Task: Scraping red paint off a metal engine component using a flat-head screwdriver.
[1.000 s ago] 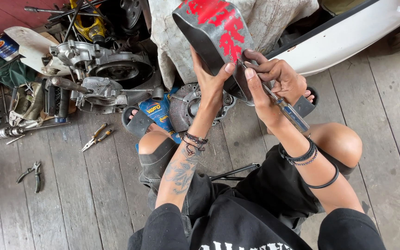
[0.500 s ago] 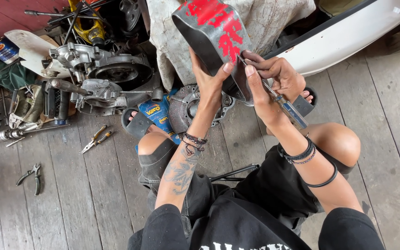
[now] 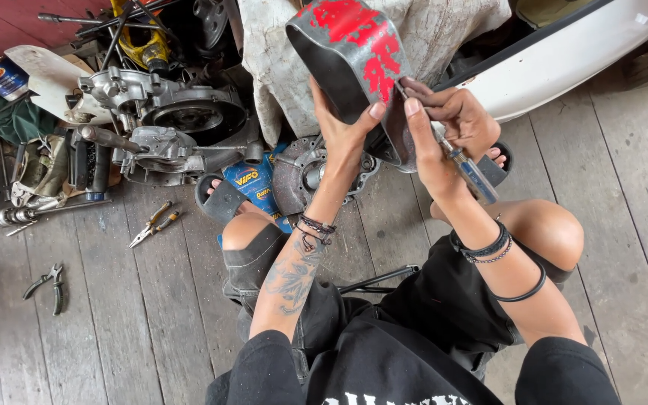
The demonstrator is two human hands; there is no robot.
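Both hands are up at the red-painted metal housing (image 3: pixel 354 67) before my knees: my left hand (image 3: pixel 343 127) grips its lower edge, my right hand (image 3: pixel 451 124) pinches a screwdriver (image 3: pixel 468 169) against its side. Red paint remains patchy, so the work looks unfinished.

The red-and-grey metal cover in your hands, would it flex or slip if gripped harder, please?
The metal cover probably stays stiff: it holds its curved shape with only the left hand gripping its rim. Its flaking red paint looks rough, so slipping seems unlikely.
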